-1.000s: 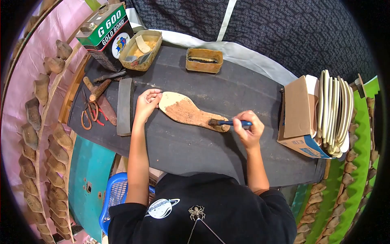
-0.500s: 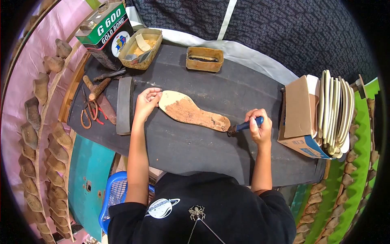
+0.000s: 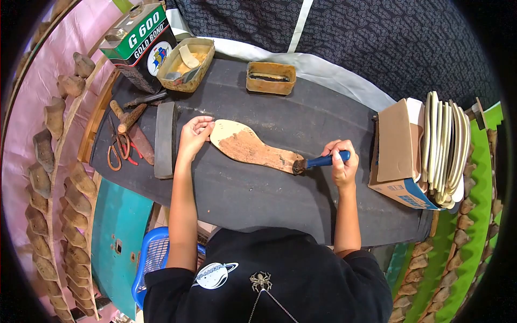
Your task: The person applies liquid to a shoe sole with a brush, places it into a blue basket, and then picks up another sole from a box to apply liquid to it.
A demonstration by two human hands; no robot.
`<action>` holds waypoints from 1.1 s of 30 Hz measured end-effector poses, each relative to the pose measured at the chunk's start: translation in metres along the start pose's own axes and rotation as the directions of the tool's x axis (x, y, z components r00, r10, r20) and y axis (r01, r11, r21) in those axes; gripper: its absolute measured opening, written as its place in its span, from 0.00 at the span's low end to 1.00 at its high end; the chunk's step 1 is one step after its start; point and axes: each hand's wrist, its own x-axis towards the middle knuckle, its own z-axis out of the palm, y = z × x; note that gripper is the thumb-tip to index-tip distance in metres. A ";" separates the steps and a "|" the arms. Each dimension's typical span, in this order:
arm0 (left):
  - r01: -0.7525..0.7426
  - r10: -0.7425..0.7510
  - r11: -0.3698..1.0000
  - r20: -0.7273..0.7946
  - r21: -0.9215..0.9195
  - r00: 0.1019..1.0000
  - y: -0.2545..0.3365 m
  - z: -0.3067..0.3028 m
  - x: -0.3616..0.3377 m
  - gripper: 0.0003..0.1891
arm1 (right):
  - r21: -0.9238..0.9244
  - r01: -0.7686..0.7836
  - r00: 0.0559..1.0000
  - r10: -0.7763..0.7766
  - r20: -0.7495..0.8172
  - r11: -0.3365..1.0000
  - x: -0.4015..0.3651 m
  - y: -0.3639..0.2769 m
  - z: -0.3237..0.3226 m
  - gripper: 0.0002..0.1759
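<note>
A shoe sole (image 3: 250,149) lies on the dark table covering, cream at its wide left end and brown and rough over the rest. My left hand (image 3: 196,134) pinches the sole's wide end between thumb and fingers. In my right hand (image 3: 342,162) is the blue handle of a brush-like tool (image 3: 323,161), with the fingers wrapped round it. The tool's dark, clogged head rests on the narrow right end of the sole.
A grey block (image 3: 165,140), scissors (image 3: 114,148) and wooden-handled tools lie at the left. Behind are a G 600 can (image 3: 141,51), a tub with scraps (image 3: 187,64) and a small tray (image 3: 271,78). A carton (image 3: 401,156) of soles stands right.
The blue-handled tool has moved left, its head passing from the sole's right edge onto its surface. Its handle now lies more level. My left hand and the sole have hardly moved.
</note>
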 end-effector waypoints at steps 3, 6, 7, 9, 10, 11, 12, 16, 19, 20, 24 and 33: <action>-0.007 0.007 1.000 0.004 0.001 1.000 -0.001 0.000 0.000 0.13 | -0.028 -0.022 0.999 0.021 -0.029 0.999 0.003 0.001 0.001 0.08; -0.007 0.007 1.000 0.012 0.010 1.000 0.000 -0.001 0.000 0.13 | 0.208 -0.098 0.983 0.127 -0.131 0.973 0.003 0.000 0.018 0.09; 0.000 -0.001 1.000 0.020 0.011 1.000 0.000 -0.001 0.000 0.13 | 0.237 -0.072 0.988 0.102 -0.118 0.969 0.003 0.004 0.024 0.09; 0.002 -0.002 1.000 0.017 0.008 1.000 0.000 -0.001 0.000 0.13 | 0.165 0.002 0.997 0.011 -0.073 0.986 0.000 0.013 0.030 0.09; 0.005 -0.005 1.000 0.013 0.003 1.000 0.000 -0.001 0.000 0.13 | 0.183 -0.044 0.995 0.060 -0.084 0.982 -0.002 0.012 0.030 0.08; 0.005 -0.005 1.000 0.012 0.001 1.000 -0.001 -0.001 0.000 0.13 | 0.183 -0.043 0.995 0.059 -0.083 0.982 -0.002 0.013 0.027 0.08; 0.001 0.000 1.000 0.008 -0.007 1.000 -0.001 -0.001 0.000 0.13 | 0.155 -0.016 0.995 0.031 -0.092 0.988 -0.003 0.016 0.023 0.08; 0.001 -0.001 1.000 0.004 -0.005 1.000 0.001 0.000 0.000 0.13 | 0.076 -0.010 0.994 0.018 -0.112 0.997 -0.005 0.014 0.006 0.08; -0.002 0.001 1.000 0.023 0.011 1.000 -0.001 -0.002 0.000 0.14 | 0.039 -0.009 0.992 0.014 -0.129 0.999 -0.003 0.010 0.000 0.08; -0.002 0.002 1.000 0.023 0.010 1.000 -0.001 -0.001 0.000 0.14 | 0.010 -0.019 0.991 0.020 -0.135 1.000 -0.002 0.010 -0.002 0.09; 0.001 -0.001 1.000 0.004 -0.003 1.000 0.002 0.001 -0.001 0.13 | 0.066 -0.027 0.981 0.040 -0.192 0.997 0.000 0.011 0.007 0.10; 0.004 -0.004 1.000 0.010 -0.012 1.000 0.000 -0.002 0.000 0.13 | 0.146 -0.032 0.969 0.067 -0.239 0.989 -0.006 0.025 0.015 0.10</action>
